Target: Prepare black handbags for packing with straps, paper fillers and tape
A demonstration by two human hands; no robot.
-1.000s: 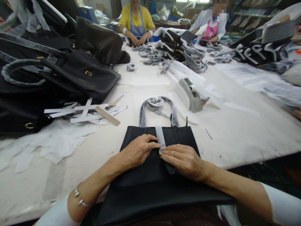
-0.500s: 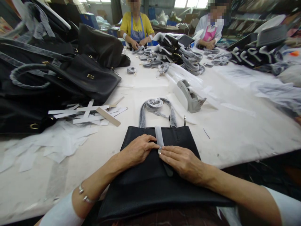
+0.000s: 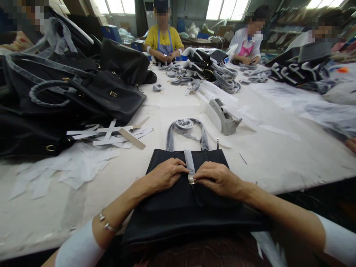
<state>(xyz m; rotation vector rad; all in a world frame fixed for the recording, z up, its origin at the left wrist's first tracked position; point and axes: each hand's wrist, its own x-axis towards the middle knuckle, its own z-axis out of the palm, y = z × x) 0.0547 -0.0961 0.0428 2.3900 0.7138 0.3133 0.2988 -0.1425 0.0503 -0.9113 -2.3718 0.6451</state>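
Observation:
A black leather handbag (image 3: 180,211) lies flat in front of me, half over the table's near edge. Its handles (image 3: 185,129), wrapped in grey film, point away from me. A grey wrapped strap (image 3: 190,163) runs down the middle of the bag to a small gold clasp (image 3: 191,181). My left hand (image 3: 164,174) rests on the bag with its fingertips pressed against the strap. My right hand (image 3: 219,178) has curled fingers pinching at the clasp from the other side.
A grey tape dispenser (image 3: 224,116) stands beyond the bag. White paper strips (image 3: 111,135) and scraps (image 3: 69,167) lie at the left. Black handbags (image 3: 83,92) are piled at the far left. Other people work at the table's far end, among wrapped straps (image 3: 194,74).
My right hand has risen from lying flat on the bag to a pinch at the clasp, which now shows. The view has shifted slightly upward.

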